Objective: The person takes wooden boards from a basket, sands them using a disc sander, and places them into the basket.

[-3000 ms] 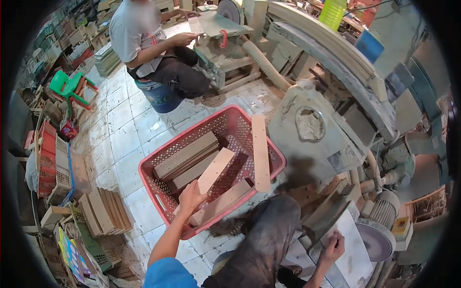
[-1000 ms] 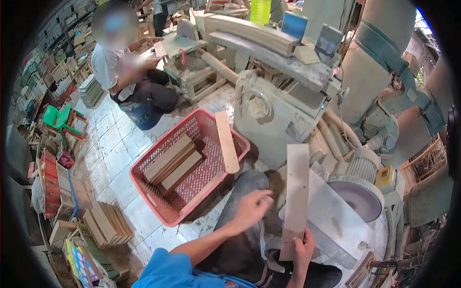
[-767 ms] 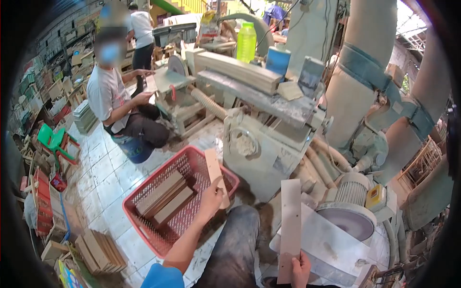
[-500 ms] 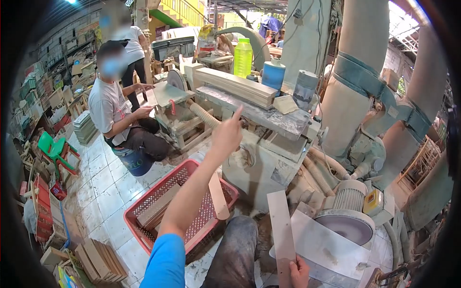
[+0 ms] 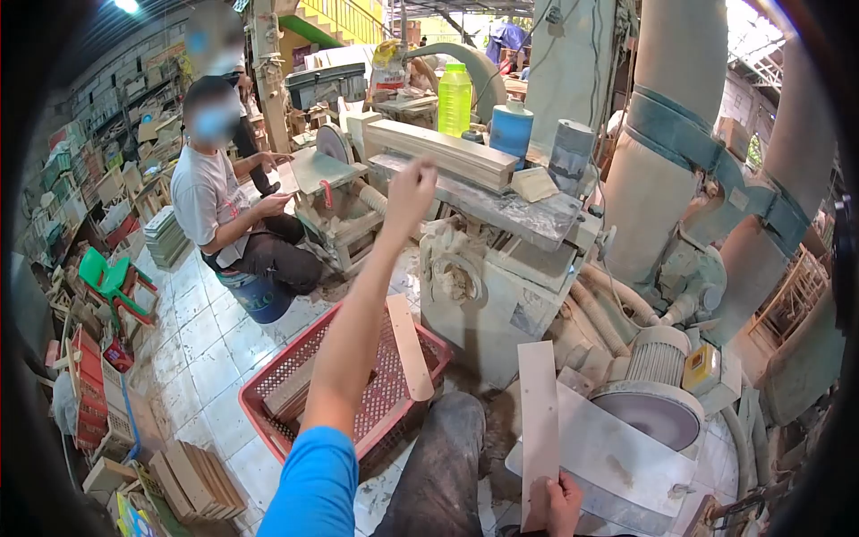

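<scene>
Wooden strip (image 5: 538,403) gripped in right hand (image 5: 562,503), raised left hand (image 5: 412,191) — pointing earlier, now curled closed

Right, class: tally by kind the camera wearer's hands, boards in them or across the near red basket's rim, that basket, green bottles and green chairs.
Left hand and right hand: 2
Held board and board across the rim: 2
Red basket: 1
Green bottle: 1
Green chair: 1
Total: 7
</scene>
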A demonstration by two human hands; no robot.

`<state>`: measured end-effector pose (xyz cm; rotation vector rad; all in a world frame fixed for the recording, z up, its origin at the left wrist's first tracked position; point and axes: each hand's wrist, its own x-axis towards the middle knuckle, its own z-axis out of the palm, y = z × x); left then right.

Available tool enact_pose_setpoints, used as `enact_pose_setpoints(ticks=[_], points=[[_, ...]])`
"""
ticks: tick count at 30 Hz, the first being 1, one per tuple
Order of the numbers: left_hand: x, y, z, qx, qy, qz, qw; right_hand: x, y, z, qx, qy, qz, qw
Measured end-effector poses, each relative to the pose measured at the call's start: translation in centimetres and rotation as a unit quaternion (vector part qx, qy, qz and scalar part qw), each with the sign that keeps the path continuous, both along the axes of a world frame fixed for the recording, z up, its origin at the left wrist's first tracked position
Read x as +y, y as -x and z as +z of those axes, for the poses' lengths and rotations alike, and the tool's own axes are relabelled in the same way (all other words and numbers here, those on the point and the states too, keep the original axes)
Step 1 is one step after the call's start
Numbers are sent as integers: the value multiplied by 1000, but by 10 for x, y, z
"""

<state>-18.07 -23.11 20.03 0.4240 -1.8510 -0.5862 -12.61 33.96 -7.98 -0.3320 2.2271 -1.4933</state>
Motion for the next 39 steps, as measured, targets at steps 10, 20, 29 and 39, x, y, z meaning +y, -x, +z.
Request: enact_pose_setpoints(ticks=[10,20,29,39], points=[[235,-111,-174,-109,-472,-336,808,4,-20,44,18,11,98,995],[307,-150,-221,-63,-523,-299,796,40,-74,59,-126,89,45,987],[310,-156,-243,-58,-525,-317,787,46,-56,63,17,20,50,998],[302,-160,-245,-8,-552,-304,776,13,4,80,151,-130,21,980]])
